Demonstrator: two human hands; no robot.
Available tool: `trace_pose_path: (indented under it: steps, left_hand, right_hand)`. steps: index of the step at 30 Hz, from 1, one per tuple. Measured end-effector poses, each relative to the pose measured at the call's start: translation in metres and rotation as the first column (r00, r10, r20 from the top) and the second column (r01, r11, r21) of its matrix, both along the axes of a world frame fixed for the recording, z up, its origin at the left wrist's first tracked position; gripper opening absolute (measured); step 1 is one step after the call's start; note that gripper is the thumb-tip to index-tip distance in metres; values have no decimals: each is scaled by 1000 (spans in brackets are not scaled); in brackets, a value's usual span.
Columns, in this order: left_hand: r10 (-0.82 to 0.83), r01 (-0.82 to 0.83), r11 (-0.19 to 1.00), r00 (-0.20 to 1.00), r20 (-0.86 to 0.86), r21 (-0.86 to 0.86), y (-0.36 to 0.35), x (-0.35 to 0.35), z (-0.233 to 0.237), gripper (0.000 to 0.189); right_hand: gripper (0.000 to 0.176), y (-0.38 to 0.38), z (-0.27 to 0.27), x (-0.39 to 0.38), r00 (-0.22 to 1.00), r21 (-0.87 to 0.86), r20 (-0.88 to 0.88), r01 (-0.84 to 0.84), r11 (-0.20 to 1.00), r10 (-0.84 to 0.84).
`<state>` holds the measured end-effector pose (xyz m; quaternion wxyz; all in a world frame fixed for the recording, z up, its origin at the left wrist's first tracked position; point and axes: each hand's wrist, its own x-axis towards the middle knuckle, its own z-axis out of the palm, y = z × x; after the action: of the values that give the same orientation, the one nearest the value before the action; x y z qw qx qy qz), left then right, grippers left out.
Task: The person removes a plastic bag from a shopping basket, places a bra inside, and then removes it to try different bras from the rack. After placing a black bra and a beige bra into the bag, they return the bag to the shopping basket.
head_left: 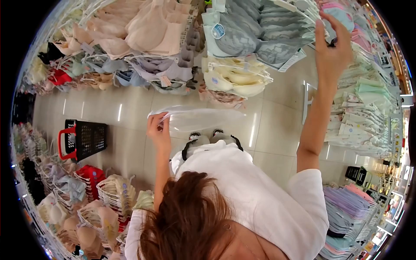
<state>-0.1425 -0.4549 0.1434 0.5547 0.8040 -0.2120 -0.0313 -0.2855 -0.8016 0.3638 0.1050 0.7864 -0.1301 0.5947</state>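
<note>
My left hand (159, 132) is closed on the edge of a thin, see-through plastic bag (203, 119), which stretches to the right above my shoes. At the upper right, my right hand (334, 48) reaches up to the rack, thumb and forefinger pinched at the end of a white hanger (310, 16). Just left of that hand hang several grey-blue lace bras (236, 37) in a tight row. A round blue tag (218, 30) is on the front one. Below them hang pale yellow bras (236, 77).
Beige bras (149, 28) fill the rack at the upper left. A black shopping basket (90, 136) with a red handle stands on the tiled floor (130, 115). Racks of pale green garments (362, 108) line the right side, with folded lilac items (346, 203) lower down. More bras (115, 190) hang at lower left.
</note>
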Motion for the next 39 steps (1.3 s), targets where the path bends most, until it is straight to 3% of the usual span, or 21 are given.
trace_pose_path:
  steps: [1,2,4,5,7,8,10,13,15,17,18,20,21,23,25,28,31,33,35,37,39]
  left_hand:
    - [23,-23,1000,1000,15,-5,1,2,0,12]
    - [22,-22,1000,1000,19,-9,1,3,3,12]
    - [34,-33,999,998,61,-4,4,4,9,12]
    - [29,-29,1000,997,66,0,4,4,12,12]
    - [53,-53,999,995,82,-8,4,6,16,12]
    - [53,-53,999,995,84,-6,4,6,19,12]
    - [87,-83,994,995,52,-74,4,6,28,12]
    - [111,-109,993,993,44,-44,5,9,41,12]
    - [127,-125,990,991,32,-60,2,8,55,12]
    - [145,-142,986,989,24,-82,-3,8,70,12]
    - [126,-125,991,992,23,-49,-6,9,79,11]
    - [116,-115,993,993,20,-21,-15,14,87,11]
    - [81,-81,997,996,-24,-19,-20,16,89,12]
    - [45,-47,999,997,-70,-16,-28,22,88,12]
    - [0,0,998,1000,-2,60,-36,30,88,13]
    - [-51,51,997,999,3,59,-46,41,94,14]
    - [-108,109,985,994,-15,130,-56,52,111,15]
    - [-135,138,985,990,-37,103,-61,59,118,15]
    - [-158,162,984,986,-58,74,-64,62,126,17]
    - [-134,138,990,986,-98,37,-66,62,134,13]
    - [-108,111,989,994,-36,94,-60,69,126,11]
  right_hand:
    - [28,-14,-6,3,1000,134,-16,28,991,-26]
    - [28,-29,-8,7,1000,131,-12,28,991,-26]
    - [34,-54,-13,10,938,228,-341,23,973,57]
    - [34,-63,-13,12,940,233,-335,27,972,55]
    - [37,-74,-4,14,788,377,-609,195,905,84]
    - [37,-61,9,13,789,380,-608,194,904,86]
    - [29,-23,35,13,718,767,-564,270,582,409]
    - [38,-44,5,7,756,822,-434,110,558,490]
    - [35,-14,10,-6,776,796,-432,89,599,459]
    - [22,13,25,-20,741,924,-319,102,370,592]
    - [22,24,25,-25,732,924,-321,100,370,601]
    - [25,38,26,-34,762,971,-129,-34,238,635]
    - [25,41,27,-37,757,970,-131,-34,239,640]
    - [25,45,28,-45,859,912,1,-210,351,512]
    - [27,43,36,-50,844,893,30,-264,366,535]
    - [25,48,51,-49,795,799,219,-479,364,565]
    - [35,57,65,-38,739,663,302,-617,424,603]
    - [35,49,70,-32,570,585,317,-747,316,758]
    - [29,42,68,-24,569,540,345,-771,338,746]
    - [23,39,68,-17,446,527,337,-819,227,829]
    - [19,49,67,-7,431,526,353,-826,205,830]
